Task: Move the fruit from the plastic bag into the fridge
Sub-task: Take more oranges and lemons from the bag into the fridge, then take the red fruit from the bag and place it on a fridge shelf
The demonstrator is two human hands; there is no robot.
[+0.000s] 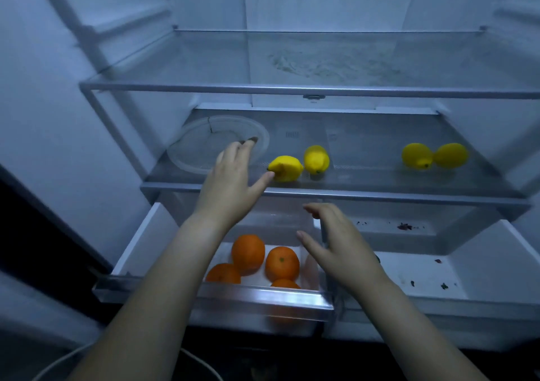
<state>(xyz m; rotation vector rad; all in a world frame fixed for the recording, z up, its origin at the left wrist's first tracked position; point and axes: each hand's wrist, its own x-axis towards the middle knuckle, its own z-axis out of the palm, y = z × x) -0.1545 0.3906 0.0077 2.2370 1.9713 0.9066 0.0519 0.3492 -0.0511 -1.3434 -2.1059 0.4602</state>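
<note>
Oranges in drawer, front one half hidden behind its rim

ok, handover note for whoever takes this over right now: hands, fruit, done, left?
Left hand: open and empty, over the lower glass shelf, thumb at the leftmost lemon; contact unclear.
Right hand: open and empty, over the right edge of the left crisper drawer.
Fruit: four lemons on that shelf, the leftmost, its neighbour lemon, and a right pair of lemons; four oranges in the open drawer.
Done: eight fruits in the fridge.
Left: the plastic bag is out of view, so check it for more fruit; the drawer is not yet pushed in.
</note>
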